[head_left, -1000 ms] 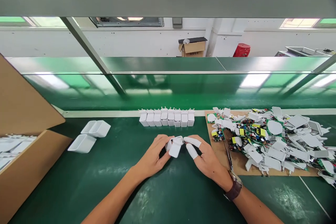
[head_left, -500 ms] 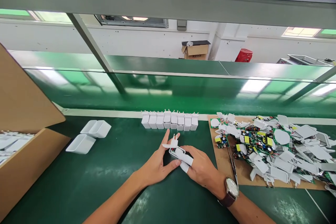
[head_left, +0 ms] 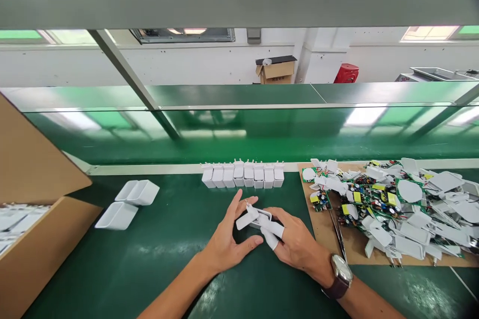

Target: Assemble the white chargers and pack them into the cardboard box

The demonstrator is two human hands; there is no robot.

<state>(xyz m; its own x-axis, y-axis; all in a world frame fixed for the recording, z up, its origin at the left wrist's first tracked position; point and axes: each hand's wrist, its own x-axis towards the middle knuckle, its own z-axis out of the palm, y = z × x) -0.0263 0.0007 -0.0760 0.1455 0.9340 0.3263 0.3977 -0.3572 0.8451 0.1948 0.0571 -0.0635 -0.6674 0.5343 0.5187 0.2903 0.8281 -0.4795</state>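
A white plug adapter (head_left: 255,218) is tilted between my hands, its pronged end plate angled over the open housing. My right hand (head_left: 299,239) grips the housing from the right; white covers sit on its thumb and index finger, and there is a watch on that wrist. Around the other side, my left hand (head_left: 225,243) has its thumb and fingers spread. The left fingertips are close behind the adapter, and whether they touch it is unclear. Beyond both hands stands a row of several white adapters (head_left: 238,175) with prongs at the back.
On the right, a brown board (head_left: 318,232) bears a heap of circuit boards with white plates (head_left: 407,209) and tweezers (head_left: 338,232). White empty housings (head_left: 119,215) lie to the left. An open cardboard box (head_left: 56,239) with white parts stands at the far left. A metal beam (head_left: 239,7) crosses above.
The adapter has turned, its end plate and prongs now leaning over to the left. My left thumb has come away from the housing. The whole view has shifted slightly.
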